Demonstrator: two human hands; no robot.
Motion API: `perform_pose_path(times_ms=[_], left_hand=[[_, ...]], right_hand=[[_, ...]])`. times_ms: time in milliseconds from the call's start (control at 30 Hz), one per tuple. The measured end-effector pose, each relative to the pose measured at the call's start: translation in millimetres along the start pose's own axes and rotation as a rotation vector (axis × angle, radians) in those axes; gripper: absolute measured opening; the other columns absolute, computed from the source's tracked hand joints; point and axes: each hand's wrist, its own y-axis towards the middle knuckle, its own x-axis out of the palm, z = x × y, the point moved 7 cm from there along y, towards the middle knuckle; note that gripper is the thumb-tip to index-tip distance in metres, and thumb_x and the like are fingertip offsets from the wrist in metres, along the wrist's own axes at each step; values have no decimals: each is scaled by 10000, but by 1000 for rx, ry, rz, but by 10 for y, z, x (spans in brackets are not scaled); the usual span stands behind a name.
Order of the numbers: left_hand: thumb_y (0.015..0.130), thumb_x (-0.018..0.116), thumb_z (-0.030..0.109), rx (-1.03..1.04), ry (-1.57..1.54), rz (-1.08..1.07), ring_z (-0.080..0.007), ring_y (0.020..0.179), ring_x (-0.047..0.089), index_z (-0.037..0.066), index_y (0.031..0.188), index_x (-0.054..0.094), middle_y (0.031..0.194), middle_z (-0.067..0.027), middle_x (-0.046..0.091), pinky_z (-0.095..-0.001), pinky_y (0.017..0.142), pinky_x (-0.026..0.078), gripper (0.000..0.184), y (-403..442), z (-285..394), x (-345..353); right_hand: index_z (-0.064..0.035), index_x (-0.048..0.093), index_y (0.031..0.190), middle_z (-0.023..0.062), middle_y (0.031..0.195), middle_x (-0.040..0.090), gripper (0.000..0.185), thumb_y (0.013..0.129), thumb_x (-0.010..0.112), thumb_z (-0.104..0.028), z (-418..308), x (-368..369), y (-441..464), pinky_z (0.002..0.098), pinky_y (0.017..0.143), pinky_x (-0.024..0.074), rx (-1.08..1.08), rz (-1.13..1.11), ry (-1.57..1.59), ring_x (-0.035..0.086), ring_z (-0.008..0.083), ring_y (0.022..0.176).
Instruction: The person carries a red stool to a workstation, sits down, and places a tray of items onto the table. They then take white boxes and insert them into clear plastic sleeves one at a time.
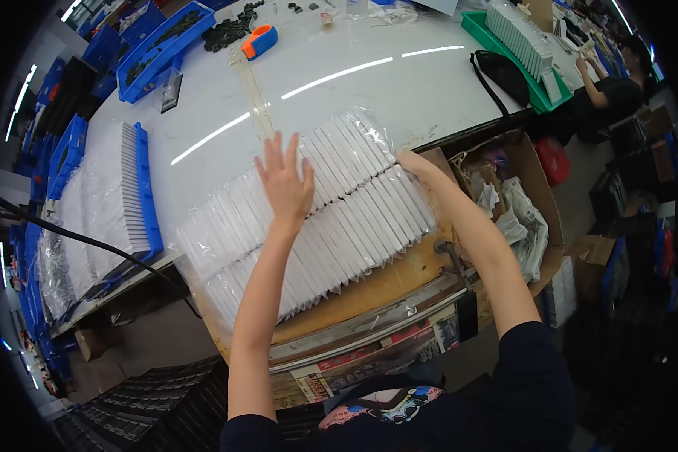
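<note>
Two long rows of thin white packets (pixel 369 218) in clear plastic stand on edge, side by side, across the front of the table. My left hand (pixel 288 184) is open over the back row, its fingers spread and pointing away from me. At the right end, by the gap between the rows, my right hand (pixel 423 167) has its fingers bent and close together against the plastic. What those fingers hold, if anything, is hidden.
An orange and blue tape dispenser (pixel 259 42) and dark small parts (pixel 230 30) lie at the back. Blue trays (pixel 147 188) stand left. A green tray (pixel 539 94) and black pouch (pixel 503 77) are right, above an open carton (pixel 554 226). Another person (pixel 618 94) sits far right.
</note>
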Motion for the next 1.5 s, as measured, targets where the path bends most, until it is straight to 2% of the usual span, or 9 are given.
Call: perform_pose_path(times_ms=[167, 333, 433, 567, 633, 700, 833, 967, 1500], left_hand=[[929, 446, 361, -795, 539, 109, -345, 1382, 206, 147, 1419, 328, 1450, -181, 308, -601, 1077, 95, 547, -1032, -1943, -1101], [945, 369, 496, -1082, -200, -109, -299, 1295, 367, 19, 1387, 341, 1392, -196, 399, -420, 1066, 248, 651, -1893, -2692, -1211], [945, 328, 565, -1055, -668, -222, -270, 1251, 434, -51, 1342, 407, 1359, -212, 442, -329, 1041, 320, 737, -2137, -2639, -941], [943, 336, 558, -1039, -524, -150, -271, 1252, 420, -55, 1339, 408, 1341, -217, 452, -346, 1050, 293, 734, -2288, -2571, -950], [939, 366, 524, -979, -317, -87, -285, 1294, 363, -32, 1357, 391, 1382, -214, 400, -396, 1068, 244, 696, -2219, -2504, -1079], [935, 396, 491, -924, -118, -21, -299, 1336, 305, -8, 1375, 375, 1422, -211, 349, -446, 1086, 196, 666, -2148, -2345, -1194], [907, 466, 398, -367, 397, -2, -310, 1399, 190, 135, 1433, 324, 1501, -162, 235, -590, 1088, 58, 604, -1390, -1307, -1186], [920, 433, 407, 139, 218, -346, -299, 1406, 163, 174, 1449, 287, 1512, -140, 210, -611, 1086, 82, 596, -984, -564, -278], [841, 491, 373, 86, 142, -367, -336, 1396, 184, 27, 1436, 263, 1501, -191, 208, -578, 1092, 138, 726, -1009, -526, -42]], right_hand=[[3, 617, 1147, 191, 1082, 653, 404, 835, 612, -253, 104, -11, -573, 323, 856, 464, -117, 145, -204, 625, 245, 994], [11, 645, 1100, 121, 961, 687, 352, 800, 650, -173, 187, 104, -948, 298, 774, 475, -257, 142, -193, 616, 149, 850], [11, 646, 1099, 123, 944, 688, 352, 801, 646, -174, 517, 135, -1259, 298, 758, 477, -173, 102, -179, 620, 156, 837], [49, 648, 1030, 125, 886, 690, 268, 846, 572, -129, 864, -120, -1378, 304, 759, 468, 34, 114, -511, 630, 191, 833], [45, 624, 1069, 147, 951, 668, 268, 876, 512, -105, 411, -408, -1346, 324, 804, 465, -50, 314, -431, 628, 255, 892], [-2, 590, 1150, 166, 1072, 612, 290, 901, 482, -102, -939, -204, -1916, 351, 878, 446, -533, 997, -485, 579, 310, 1010], [-103, 594, 1147, 118, 1167, 551, 317, 905, 527, -296, -1828, 1409, -1651, 451, 960, 385, -956, 459, -706, 516, 294, 1080], [-105, 604, 1112, 107, 1141, 567, 365, 848, 561, -353, -1663, 1994, -1172, 476, 936, 349, -943, 406, -932, 514, 258, 1058], [-105, 596, 1072, 111, 1005, 593, 314, 837, 544, -306, -1553, 2069, -904, 482, 913, 342, -736, 126, -1025, 544, 268, 980]])
